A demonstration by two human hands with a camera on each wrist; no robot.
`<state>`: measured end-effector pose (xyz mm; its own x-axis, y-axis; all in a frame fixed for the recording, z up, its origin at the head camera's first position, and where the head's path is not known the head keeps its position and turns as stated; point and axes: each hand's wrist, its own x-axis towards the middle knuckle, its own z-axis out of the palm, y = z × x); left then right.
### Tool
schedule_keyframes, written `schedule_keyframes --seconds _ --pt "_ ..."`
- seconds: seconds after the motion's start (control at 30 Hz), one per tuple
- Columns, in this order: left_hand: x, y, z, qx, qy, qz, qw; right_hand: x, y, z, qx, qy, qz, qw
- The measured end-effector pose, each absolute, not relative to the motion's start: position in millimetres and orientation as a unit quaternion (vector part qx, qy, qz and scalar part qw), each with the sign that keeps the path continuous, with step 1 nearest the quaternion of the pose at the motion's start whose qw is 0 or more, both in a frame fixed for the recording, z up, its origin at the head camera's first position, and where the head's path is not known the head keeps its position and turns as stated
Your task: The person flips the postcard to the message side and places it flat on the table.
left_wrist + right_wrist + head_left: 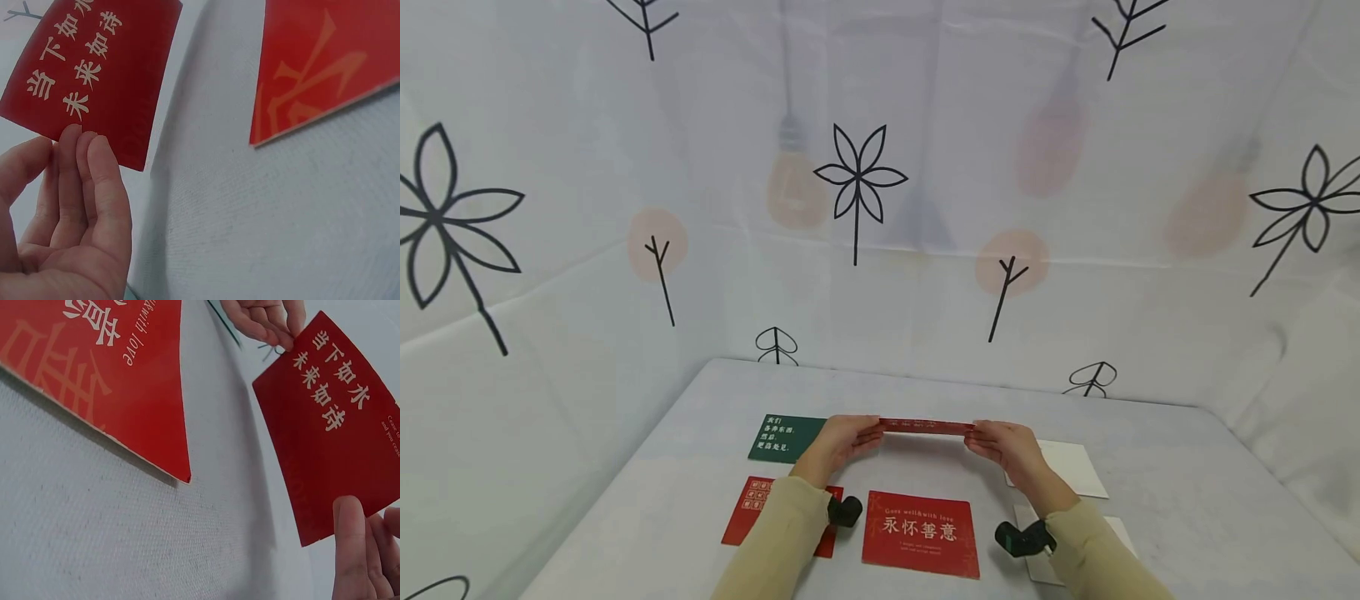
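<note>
Both hands hold up a dark red card point(927, 427) with white Chinese characters, tilted so the head view catches it nearly edge-on. My left hand point(847, 439) pinches its left end between thumb and fingers, plainly seen in the left wrist view, where the card point(106, 69) bends slightly. The right hand point(1011, 450) pinches the opposite end; in the right wrist view its fingertips point(349, 515) lie against the card point(331, 431). Below, between the forearms, a larger red card point(921, 533) with white lettering lies flat on the white cloth.
At the left lie a green card point(786, 437) with white writing and a red card point(742, 517) with gold squares, partly covered by the left arm. Two white cards, one far point(1071, 468) and one near point(1122, 533), lie around the right forearm. A patterned white curtain point(917, 317) stands behind the table.
</note>
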<state>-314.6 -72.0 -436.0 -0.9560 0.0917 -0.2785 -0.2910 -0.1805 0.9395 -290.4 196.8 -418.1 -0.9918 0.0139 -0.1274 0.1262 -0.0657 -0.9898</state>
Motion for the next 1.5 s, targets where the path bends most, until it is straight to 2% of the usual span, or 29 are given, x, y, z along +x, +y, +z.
schedule_keyframes --seconds 0.6,1.5 --pt "-313.0 -73.2 -438.4 -0.063 0.647 0.750 0.123 -290.6 191.8 -425.2 0.065 0.730 -0.680 0.017" --pt "-313.5 -74.5 -440.2 -0.074 0.710 0.690 0.123 -291.7 189.7 -429.6 0.097 0.770 -0.630 0.030"
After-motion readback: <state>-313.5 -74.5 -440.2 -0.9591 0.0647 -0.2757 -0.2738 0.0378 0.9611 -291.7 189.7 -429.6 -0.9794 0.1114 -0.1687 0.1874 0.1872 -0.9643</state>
